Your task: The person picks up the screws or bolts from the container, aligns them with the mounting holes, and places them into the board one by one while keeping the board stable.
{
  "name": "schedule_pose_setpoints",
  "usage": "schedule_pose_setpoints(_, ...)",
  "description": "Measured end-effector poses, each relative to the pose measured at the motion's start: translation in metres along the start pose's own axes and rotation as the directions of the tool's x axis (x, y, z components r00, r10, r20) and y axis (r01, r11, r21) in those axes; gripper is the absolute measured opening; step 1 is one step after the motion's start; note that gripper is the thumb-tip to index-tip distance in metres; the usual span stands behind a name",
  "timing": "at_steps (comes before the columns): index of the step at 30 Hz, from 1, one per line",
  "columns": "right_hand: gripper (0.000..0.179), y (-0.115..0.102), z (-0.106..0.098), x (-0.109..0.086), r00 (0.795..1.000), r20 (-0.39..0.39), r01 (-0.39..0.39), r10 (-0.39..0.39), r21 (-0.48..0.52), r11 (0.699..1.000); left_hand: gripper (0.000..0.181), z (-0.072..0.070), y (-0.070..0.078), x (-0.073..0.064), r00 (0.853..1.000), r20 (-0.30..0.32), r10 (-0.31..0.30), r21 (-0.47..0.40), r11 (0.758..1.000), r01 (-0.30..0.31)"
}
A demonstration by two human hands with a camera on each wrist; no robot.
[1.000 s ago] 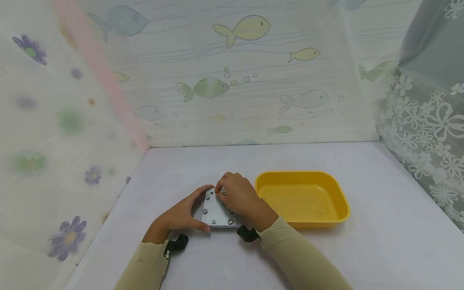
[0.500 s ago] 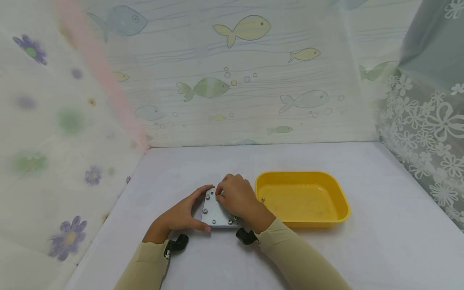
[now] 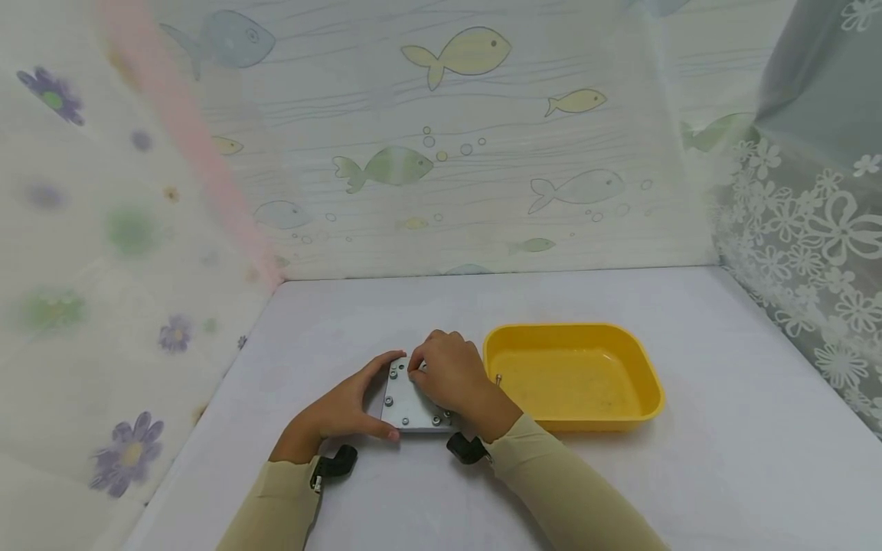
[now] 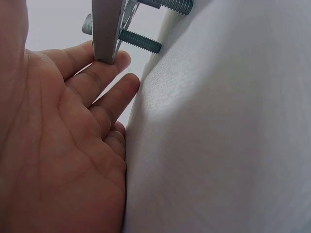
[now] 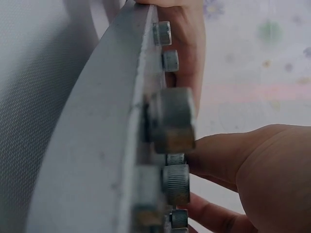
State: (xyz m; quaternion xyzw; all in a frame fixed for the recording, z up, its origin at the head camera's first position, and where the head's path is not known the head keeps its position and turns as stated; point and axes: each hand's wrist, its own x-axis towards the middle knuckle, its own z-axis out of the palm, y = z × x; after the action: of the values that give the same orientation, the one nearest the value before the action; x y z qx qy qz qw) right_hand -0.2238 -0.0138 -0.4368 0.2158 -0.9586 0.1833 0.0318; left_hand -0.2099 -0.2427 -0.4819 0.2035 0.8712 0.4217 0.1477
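A silver metal plate (image 3: 408, 408) stands near the middle of the table, with several socket-head bolts (image 3: 389, 401) set in its top. In the left wrist view, threaded bolt shanks (image 4: 141, 41) stick out below the plate. My left hand (image 3: 342, 409) holds the plate's left side, thumb at the near edge and fingers at the far one. Over the plate's far part, my right hand (image 3: 451, 371) pinches a bolt head, mostly hidden in the head view. From the right wrist, that bolt (image 5: 176, 158) shows at the thumb (image 5: 214, 153), among other bolt heads (image 5: 176, 184).
A yellow plastic tray (image 3: 579, 425) stands just right of the plate. One bolt (image 3: 498, 379) shows at its left side, near my right wrist. White cloth (image 3: 744, 428) covers the table, and patterned curtains (image 3: 482, 191) enclose it at the back and sides.
My right hand has shifted and turned slightly at the same bolt, and its wrist has moved a little left, showing more of the bolt by the tray. The left hand keeps its hold.
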Motion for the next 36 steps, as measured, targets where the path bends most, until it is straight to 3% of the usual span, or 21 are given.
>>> schedule_pose_setpoints(16,0.010,0.004,-0.009,-0.004,1.000,0.011,-0.008,0.008,-0.015,1.000,0.127,0.003,0.002,0.004,1.000,0.001,0.000,-0.010,1.000,0.000)
schedule_pose_setpoints(22,0.012,0.010,-0.021,-0.007,1.000,0.002,0.007,-0.007,0.049,0.999,0.126,0.004,0.004,0.002,0.999,-0.016,-0.039,0.008,0.999,0.039)
schedule_pose_setpoints(29,0.014,0.020,-0.035,-0.005,0.997,-0.052,0.053,-0.048,0.107,0.993,0.125,0.003,0.002,0.000,0.999,-0.023,-0.043,0.030,0.999,0.044)
schedule_pose_setpoints(36,0.012,0.028,-0.055,-0.005,0.995,-0.027,0.101,-0.097,0.194,0.976,0.126,0.000,0.002,-0.001,1.000,-0.009,-0.019,-0.010,1.000,0.019)
